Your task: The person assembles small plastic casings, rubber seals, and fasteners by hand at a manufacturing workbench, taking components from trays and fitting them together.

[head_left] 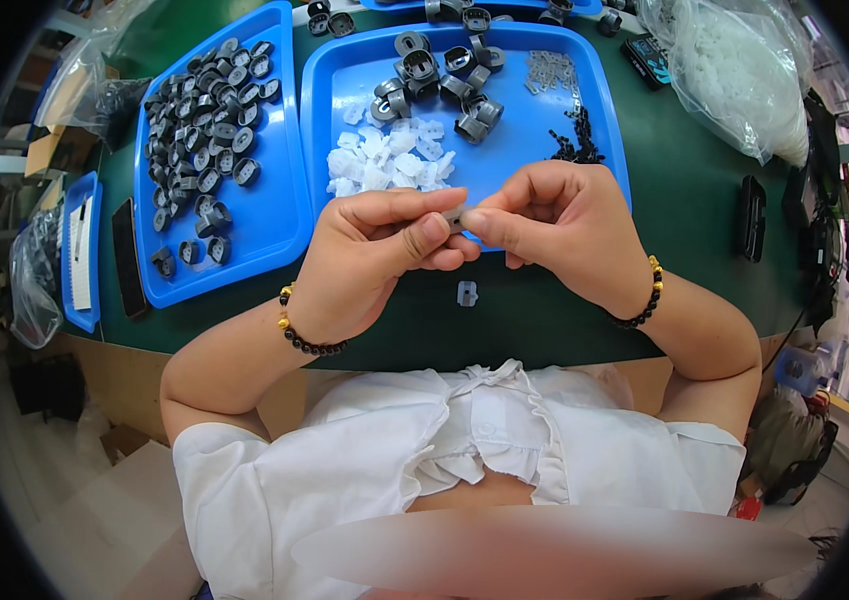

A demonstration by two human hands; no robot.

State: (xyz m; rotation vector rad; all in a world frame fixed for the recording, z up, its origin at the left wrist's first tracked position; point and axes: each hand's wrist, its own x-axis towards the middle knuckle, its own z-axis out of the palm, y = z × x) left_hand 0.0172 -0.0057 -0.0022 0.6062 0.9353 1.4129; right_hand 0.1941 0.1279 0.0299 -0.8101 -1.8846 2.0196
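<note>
Holds 1 small grey part between narrowed fingertips of left hand and right hand, touching both; cannot tell long axis.

Left hand, right hand pinch small grey part.

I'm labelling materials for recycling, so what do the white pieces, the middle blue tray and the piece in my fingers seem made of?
White pieces: probably plastic, milky and partly see-through. Blue tray: likely moulded plastic, smooth, slightly glossy, with rounded corners. Held piece: greyish, perhaps plastic or metal; fingers cover too much to tell.
</note>
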